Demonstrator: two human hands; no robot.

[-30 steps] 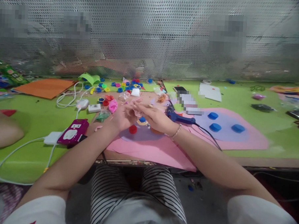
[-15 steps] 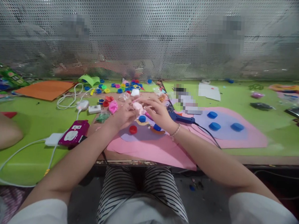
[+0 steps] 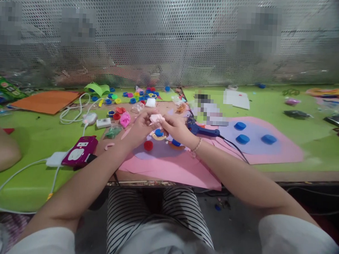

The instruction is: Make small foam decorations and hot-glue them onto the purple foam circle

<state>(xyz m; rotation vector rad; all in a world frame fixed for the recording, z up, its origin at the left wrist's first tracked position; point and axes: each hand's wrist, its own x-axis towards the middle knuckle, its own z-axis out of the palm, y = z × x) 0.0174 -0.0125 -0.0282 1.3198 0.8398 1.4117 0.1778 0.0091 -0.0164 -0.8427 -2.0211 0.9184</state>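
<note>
A small crumpled piece of pale pink material [image 3: 156, 119], perhaps paper or clay, is pinched between my two hands. My left hand [image 3: 141, 127] grips its left side and my right hand [image 3: 177, 129] its right side, fingers closed. Below them lies a pink sheet [image 3: 167, 172] with a lilac shape [image 3: 154, 153] on top. On that shape sit a red bottle cap [image 3: 148, 145] and a blue bottle cap [image 3: 158, 133]. Another blue cap [image 3: 176, 142] is partly covered by my right hand. A bright pink crumpled piece [image 3: 125, 119] lies left of my left hand.
A dark blue glue gun [image 3: 204, 131] with a cord lies right of my hands. Three blue caps rest on a second pink-and-lilac piece [image 3: 292, 151]. At left are a purple power socket [image 3: 80, 151], white cables and another person's arm [image 3: 2, 149]. Several loose caps lie behind.
My hands have drawn closer together around the pale pink piece, fingers now tighter on it. The view has shifted slightly, moving the table things a little left.
</note>
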